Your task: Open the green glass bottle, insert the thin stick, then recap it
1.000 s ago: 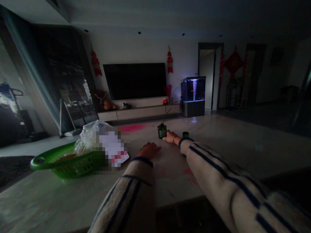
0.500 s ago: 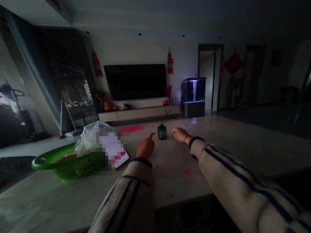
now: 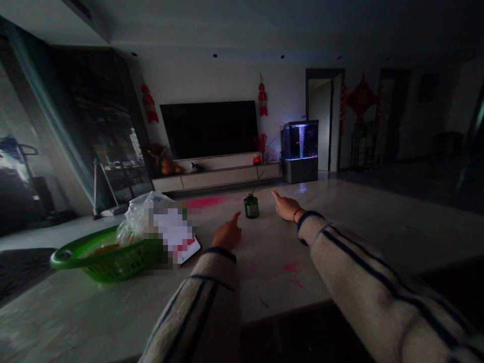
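A small dark green glass bottle (image 3: 251, 206) stands upright on the pale stone table (image 3: 264, 242), with a thin dark stick (image 3: 258, 182) leaning out of its neck. My left hand (image 3: 227, 232) is just left of the bottle and a little nearer me, its index finger stretched forward and nothing visible in it. To the bottle's right, my right hand (image 3: 287, 206) points its index finger forward and leftward. Neither hand touches the bottle. The lower fingers of both hands are dark and partly hidden.
On the left a green plastic basket (image 3: 109, 275) holds a clear plastic bag (image 3: 138, 214). A blurred-out flat white item (image 3: 176, 232) leans at its right side. Pink smears (image 3: 291, 267) mark the table. Beyond are a television (image 3: 209, 128) and a lit fish tank (image 3: 301, 141).
My right hand has gone from curled to having its index finger stretched out, and rose slightly. My left hand has lowered a little. The bottle has stayed standing in place.
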`<action>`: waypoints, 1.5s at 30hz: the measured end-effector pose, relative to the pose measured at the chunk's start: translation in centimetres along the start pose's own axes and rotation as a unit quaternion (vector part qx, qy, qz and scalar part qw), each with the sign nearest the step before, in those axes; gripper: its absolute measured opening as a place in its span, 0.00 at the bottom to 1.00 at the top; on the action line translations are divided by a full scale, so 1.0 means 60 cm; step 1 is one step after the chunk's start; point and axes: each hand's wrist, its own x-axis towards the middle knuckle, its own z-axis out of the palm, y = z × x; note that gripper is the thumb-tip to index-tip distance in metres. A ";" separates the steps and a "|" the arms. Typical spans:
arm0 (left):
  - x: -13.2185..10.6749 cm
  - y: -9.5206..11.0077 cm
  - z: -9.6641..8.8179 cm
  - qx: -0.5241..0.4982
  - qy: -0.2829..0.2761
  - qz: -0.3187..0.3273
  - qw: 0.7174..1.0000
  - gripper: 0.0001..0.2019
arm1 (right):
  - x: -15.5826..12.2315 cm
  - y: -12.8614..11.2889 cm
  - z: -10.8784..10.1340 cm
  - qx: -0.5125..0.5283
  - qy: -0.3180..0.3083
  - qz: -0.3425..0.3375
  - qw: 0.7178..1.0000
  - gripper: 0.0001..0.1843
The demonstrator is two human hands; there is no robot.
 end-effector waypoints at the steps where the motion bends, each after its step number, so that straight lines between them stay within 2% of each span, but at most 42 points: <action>1: 0.000 0.001 -0.001 -0.015 0.017 0.001 1.000 0.27 | 0.000 0.000 0.000 -0.001 0.007 0.000 1.000 0.34; 4: -0.003 0.006 -0.008 -0.040 0.067 0.013 0.997 0.18 | 0.000 0.000 -0.002 -0.007 0.020 0.025 0.999 0.20; 6: -0.006 0.010 -0.015 -0.044 0.087 0.010 0.995 0.15 | 0.002 -0.001 -0.005 -0.009 0.034 0.057 0.998 0.15; 10: -0.016 0.018 -0.033 -0.042 0.135 -0.010 0.990 0.17 | 0.000 -0.004 -0.019 -0.002 0.099 0.113 0.989 0.18; 13: -0.021 0.021 -0.042 -0.022 0.171 -0.030 0.985 0.26 | -0.009 -0.013 -0.035 -0.010 0.138 0.082 0.987 0.28; 16: -0.020 0.022 -0.039 0.043 0.151 -0.017 0.987 0.32 | -0.019 -0.036 -0.042 -0.049 0.141 -0.005 0.989 0.35; 20: -0.014 0.022 -0.023 0.156 0.056 0.030 0.986 0.37 | -0.027 -0.075 -0.016 -0.100 0.093 -0.076 0.988 0.36; 23: -0.013 0.018 -0.014 0.193 0.021 0.020 0.981 0.39 | -0.029 -0.086 0.012 -0.128 0.058 -0.074 0.987 0.36; 26: -0.015 0.012 -0.012 0.185 0.032 -0.003 0.982 0.40 | -0.028 -0.078 0.025 -0.128 0.040 -0.063 0.989 0.36; 30: -0.013 0.005 -0.010 0.137 0.025 -0.015 0.990 0.34 | -0.005 -0.062 0.019 -0.047 0.075 -0.049 0.995 0.33; 33: -0.008 -0.004 -0.004 0.094 0.006 -0.015 0.995 0.24 | 0.043 -0.057 0.015 0.071 0.115 0.005 0.991 0.26; 36: -0.003 -0.014 0.006 0.064 0.008 -0.014 0.998 0.20 | 0.104 -0.061 0.017 0.196 0.096 0.061 0.974 0.25; 38: 0.000 -0.018 0.012 0.056 0.011 -0.007 0.998 0.19 | 0.137 -0.069 0.024 0.261 0.092 0.062 0.959 0.22; 42: 0.003 -0.019 0.018 0.044 0.008 -0.001 0.999 0.18 | 0.165 -0.088 0.035 0.311 0.095 0.079 0.942 0.16; 45: 0.003 -0.017 0.017 0.030 -0.001 -0.002 1.000 0.18 | 0.170 -0.089 0.018 0.328 0.147 0.070 0.931 0.18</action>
